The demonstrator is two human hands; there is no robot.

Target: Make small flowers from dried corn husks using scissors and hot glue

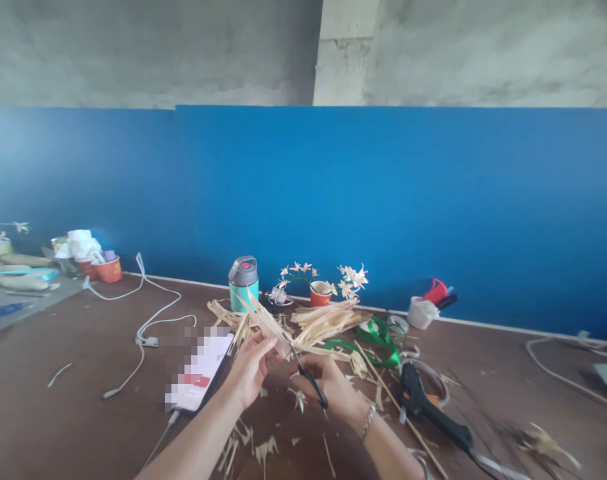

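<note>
Pinched between the fingers of my left hand [252,368] is a pale strip of dried husk [264,319], its upper end split into points. My right hand [333,387] grips black-handled scissors [312,381]. Their blades lie close against the husk's right side; whether they touch it I cannot tell. Beyond my hands lies a pile of dried husks [328,322]. Small cut scraps [267,450] are scattered on the table below, and a little white husk flower [298,399] lies under my right hand.
A phone [203,373] lies left of my left arm, near a white cable [142,333]. Behind stand a turquoise flask [243,290] and a red cup [320,293] with white flowers [352,277]. Green ribbon [383,347], a thin stick [403,413] and a glue gun [433,410] lie to the right.
</note>
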